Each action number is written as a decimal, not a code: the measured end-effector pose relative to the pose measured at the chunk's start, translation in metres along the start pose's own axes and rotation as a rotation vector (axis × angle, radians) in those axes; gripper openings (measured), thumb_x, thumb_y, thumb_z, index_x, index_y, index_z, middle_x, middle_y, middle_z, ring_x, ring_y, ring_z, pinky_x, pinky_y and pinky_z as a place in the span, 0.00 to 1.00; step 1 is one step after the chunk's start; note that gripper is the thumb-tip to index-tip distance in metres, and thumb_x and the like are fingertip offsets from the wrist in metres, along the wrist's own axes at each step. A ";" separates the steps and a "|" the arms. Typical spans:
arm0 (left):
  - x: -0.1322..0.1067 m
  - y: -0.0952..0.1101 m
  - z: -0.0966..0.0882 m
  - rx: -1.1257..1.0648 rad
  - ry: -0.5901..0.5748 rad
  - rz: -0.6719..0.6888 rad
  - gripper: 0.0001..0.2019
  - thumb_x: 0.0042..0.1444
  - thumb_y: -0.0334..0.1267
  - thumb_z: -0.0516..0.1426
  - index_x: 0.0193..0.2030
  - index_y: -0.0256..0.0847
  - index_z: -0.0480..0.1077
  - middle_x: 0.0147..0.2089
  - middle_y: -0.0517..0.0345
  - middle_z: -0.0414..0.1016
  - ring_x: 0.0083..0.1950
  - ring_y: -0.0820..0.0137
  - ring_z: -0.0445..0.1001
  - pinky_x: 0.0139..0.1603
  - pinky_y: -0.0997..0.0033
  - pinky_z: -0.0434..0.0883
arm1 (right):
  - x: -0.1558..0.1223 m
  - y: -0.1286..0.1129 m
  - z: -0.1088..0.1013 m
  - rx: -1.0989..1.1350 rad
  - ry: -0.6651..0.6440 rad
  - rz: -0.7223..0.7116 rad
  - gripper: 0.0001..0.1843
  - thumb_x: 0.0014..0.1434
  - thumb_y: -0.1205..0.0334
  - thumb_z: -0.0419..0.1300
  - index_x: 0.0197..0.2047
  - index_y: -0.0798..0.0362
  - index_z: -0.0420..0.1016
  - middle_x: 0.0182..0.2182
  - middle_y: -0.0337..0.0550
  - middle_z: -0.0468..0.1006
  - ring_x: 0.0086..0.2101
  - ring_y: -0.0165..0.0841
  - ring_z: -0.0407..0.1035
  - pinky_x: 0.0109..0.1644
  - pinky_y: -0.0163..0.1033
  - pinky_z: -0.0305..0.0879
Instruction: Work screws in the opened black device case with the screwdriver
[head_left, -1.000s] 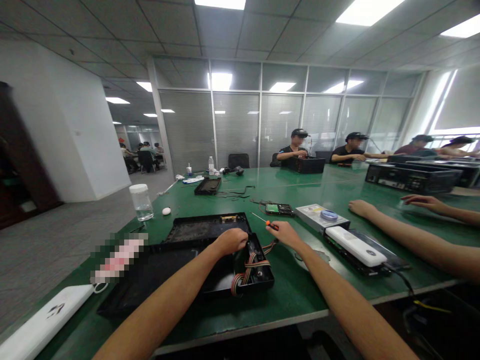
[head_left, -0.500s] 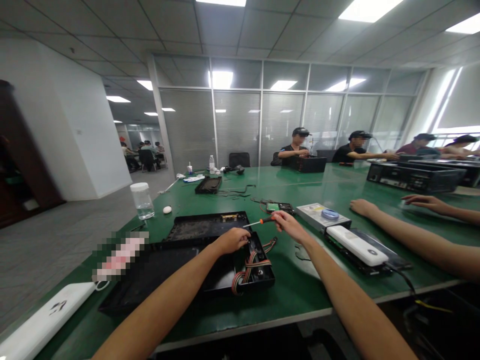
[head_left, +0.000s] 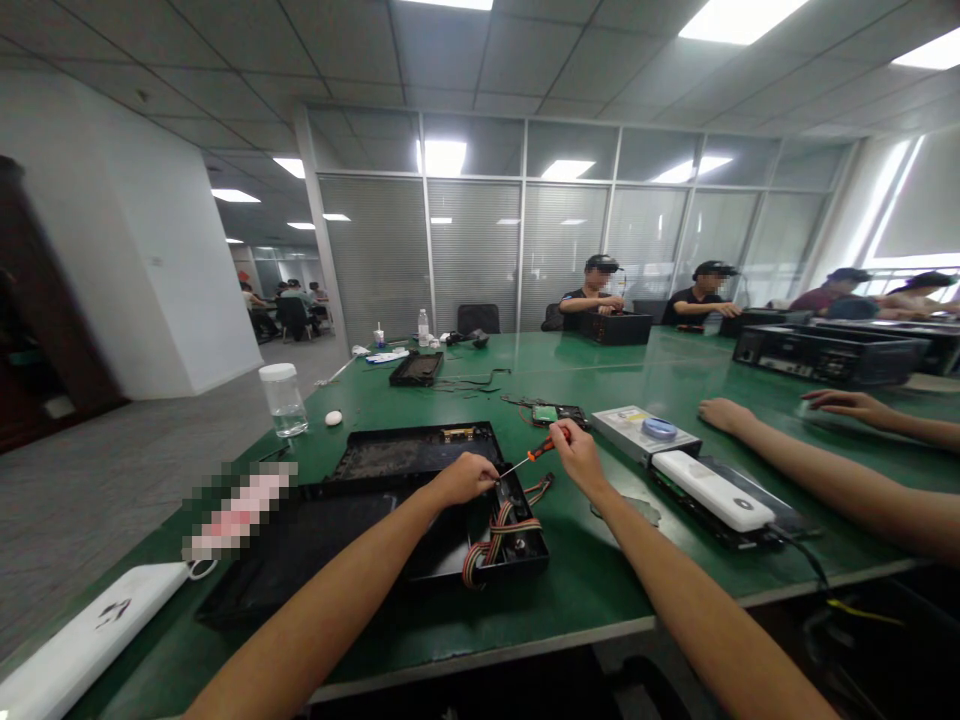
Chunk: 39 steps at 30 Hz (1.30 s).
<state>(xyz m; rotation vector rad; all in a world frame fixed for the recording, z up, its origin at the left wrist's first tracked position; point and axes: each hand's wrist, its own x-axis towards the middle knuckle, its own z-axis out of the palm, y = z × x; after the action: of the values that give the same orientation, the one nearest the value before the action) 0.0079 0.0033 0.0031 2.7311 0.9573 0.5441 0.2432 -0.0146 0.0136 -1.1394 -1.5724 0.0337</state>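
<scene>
My left hand [head_left: 466, 476] is closed on the far rim of an open black device case [head_left: 360, 545] lying on the green table [head_left: 600, 590]. Striped ribbon cables [head_left: 501, 530] curl out of the case's right end. My right hand [head_left: 574, 452] pinches a small screwdriver with an orange handle [head_left: 538, 452]. Its thin shaft slants down to the left, with the tip close to my left hand's fingers at the case edge.
A black lid [head_left: 416, 452] lies behind the case. A circuit board [head_left: 551, 414], a silver drive [head_left: 645, 432] and a white device [head_left: 712, 490] sit to the right. Another person's arms [head_left: 825, 470] rest on the right. A plastic jar [head_left: 283, 400] stands left; a white box [head_left: 82, 640] lies near left.
My right hand has turned the screwdriver from pointing away to pointing left and down, bringing its tip toward my left hand at the case. My left hand stays on the case.
</scene>
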 end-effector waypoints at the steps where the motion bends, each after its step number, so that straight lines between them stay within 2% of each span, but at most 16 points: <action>1: 0.000 0.000 0.000 0.005 -0.002 0.004 0.09 0.50 0.33 0.53 0.35 0.36 0.73 0.31 0.57 0.74 0.31 0.74 0.69 0.34 0.79 0.62 | 0.000 0.000 0.000 -0.020 -0.003 -0.010 0.18 0.56 0.49 0.46 0.29 0.55 0.68 0.19 0.36 0.64 0.21 0.28 0.58 0.28 0.32 0.54; 6: 0.000 0.001 -0.001 0.009 0.002 0.022 0.09 0.50 0.32 0.54 0.36 0.37 0.73 0.32 0.57 0.74 0.31 0.74 0.69 0.35 0.79 0.62 | 0.000 -0.002 -0.002 -0.056 -0.012 -0.048 0.18 0.57 0.50 0.46 0.30 0.54 0.68 0.20 0.37 0.66 0.22 0.29 0.60 0.29 0.32 0.54; 12: -0.002 0.003 -0.003 0.030 -0.008 -0.003 0.08 0.50 0.32 0.54 0.35 0.37 0.73 0.31 0.58 0.73 0.31 0.75 0.68 0.34 0.79 0.62 | -0.001 -0.005 -0.001 -0.066 -0.004 -0.028 0.19 0.58 0.50 0.44 0.30 0.54 0.67 0.19 0.36 0.65 0.22 0.29 0.60 0.28 0.32 0.53; 17: -0.002 0.004 -0.003 0.014 -0.009 -0.002 0.08 0.50 0.31 0.54 0.35 0.37 0.73 0.32 0.58 0.74 0.32 0.74 0.69 0.36 0.79 0.63 | 0.000 -0.013 -0.003 -0.162 -0.050 -0.062 0.19 0.58 0.50 0.44 0.31 0.53 0.67 0.20 0.38 0.68 0.22 0.29 0.61 0.28 0.32 0.53; 20: -0.003 0.002 -0.002 -0.004 -0.003 0.002 0.09 0.50 0.31 0.53 0.35 0.37 0.73 0.32 0.57 0.74 0.32 0.74 0.69 0.36 0.79 0.63 | 0.006 -0.038 -0.010 -0.325 -0.190 -0.170 0.18 0.57 0.48 0.46 0.30 0.53 0.67 0.22 0.41 0.71 0.25 0.31 0.64 0.30 0.32 0.52; 24: -0.006 0.001 -0.003 -0.014 -0.003 -0.009 0.09 0.49 0.31 0.53 0.36 0.36 0.73 0.31 0.57 0.74 0.32 0.73 0.70 0.35 0.78 0.63 | 0.023 -0.086 -0.015 -0.535 -0.434 -0.259 0.18 0.56 0.47 0.48 0.31 0.53 0.68 0.23 0.45 0.73 0.27 0.34 0.65 0.31 0.33 0.49; 27: -0.007 0.000 -0.003 -0.019 -0.001 0.001 0.08 0.49 0.31 0.54 0.35 0.36 0.72 0.31 0.57 0.74 0.31 0.73 0.70 0.35 0.78 0.63 | 0.038 -0.109 -0.012 -0.533 -0.583 -0.306 0.16 0.57 0.49 0.48 0.38 0.53 0.67 0.26 0.45 0.74 0.27 0.34 0.65 0.31 0.34 0.49; 29: -0.007 -0.001 -0.002 -0.014 -0.001 0.002 0.07 0.50 0.31 0.54 0.34 0.36 0.72 0.31 0.57 0.74 0.31 0.74 0.69 0.34 0.78 0.63 | 0.048 -0.114 -0.007 -0.532 -0.673 -0.346 0.18 0.56 0.48 0.49 0.38 0.53 0.68 0.26 0.45 0.74 0.27 0.33 0.65 0.30 0.34 0.49; 32: -0.006 -0.001 -0.001 0.000 0.014 0.004 0.06 0.49 0.31 0.54 0.33 0.36 0.72 0.29 0.58 0.73 0.30 0.74 0.69 0.33 0.78 0.63 | 0.059 -0.112 -0.002 -0.649 -0.670 -0.299 0.24 0.54 0.42 0.48 0.28 0.56 0.70 0.24 0.48 0.73 0.26 0.34 0.64 0.30 0.35 0.49; 36: -0.008 0.001 -0.003 -0.006 0.020 0.031 0.05 0.49 0.31 0.54 0.32 0.36 0.71 0.26 0.60 0.71 0.28 0.75 0.67 0.30 0.79 0.61 | 0.063 -0.107 -0.004 -0.551 -0.699 -0.258 0.21 0.55 0.45 0.50 0.34 0.56 0.68 0.24 0.44 0.72 0.23 0.30 0.61 0.27 0.34 0.48; 37: -0.008 0.001 -0.003 -0.003 0.017 0.033 0.05 0.49 0.31 0.54 0.32 0.36 0.71 0.26 0.60 0.70 0.27 0.76 0.67 0.30 0.79 0.61 | 0.062 -0.106 -0.004 -0.521 -0.686 -0.258 0.20 0.55 0.45 0.50 0.34 0.55 0.68 0.23 0.43 0.71 0.23 0.30 0.61 0.27 0.33 0.48; 39: -0.008 0.002 -0.004 0.017 0.008 0.026 0.05 0.49 0.30 0.53 0.32 0.36 0.70 0.25 0.61 0.69 0.27 0.76 0.66 0.30 0.79 0.61 | 0.059 -0.100 -0.005 -0.507 -0.599 -0.249 0.21 0.53 0.43 0.51 0.27 0.54 0.67 0.21 0.43 0.70 0.22 0.30 0.60 0.27 0.34 0.47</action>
<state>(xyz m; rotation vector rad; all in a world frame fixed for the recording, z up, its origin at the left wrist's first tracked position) 0.0018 -0.0036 0.0049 2.7623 0.9337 0.5544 0.1903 -0.0312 0.1158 -1.3879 -2.3385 -0.2193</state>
